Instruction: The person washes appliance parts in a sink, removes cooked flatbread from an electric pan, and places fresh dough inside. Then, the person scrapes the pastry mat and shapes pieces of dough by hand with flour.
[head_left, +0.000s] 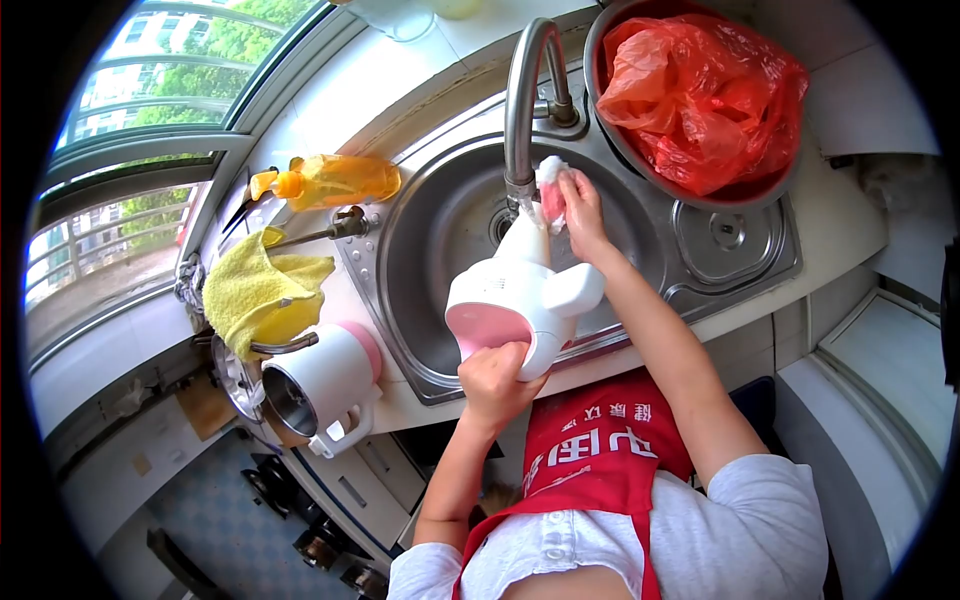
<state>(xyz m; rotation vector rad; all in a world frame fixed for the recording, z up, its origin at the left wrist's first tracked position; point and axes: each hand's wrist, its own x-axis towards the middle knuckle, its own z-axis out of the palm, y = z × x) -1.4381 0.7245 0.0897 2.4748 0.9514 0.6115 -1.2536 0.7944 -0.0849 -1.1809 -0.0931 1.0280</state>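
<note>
My left hand [497,385] is wrapped round the near end of a white and pink appliance [500,290], tilted over the steel sink [420,270]. The narrow white tip of the appliance points at the faucet [520,120], right under its spout, where water seems to run. Beside that tip, my right hand [580,212] is closed on a white and pink cloth [551,190]. Whether the cloth touches the tip is hard to tell.
An orange spray bottle [345,182] lies left of the sink. Below it are a yellow cloth [265,290] on a metal rack and a white jug [330,380] on its side. At the right, a large bowl [740,203] holds red plastic bags [700,100].
</note>
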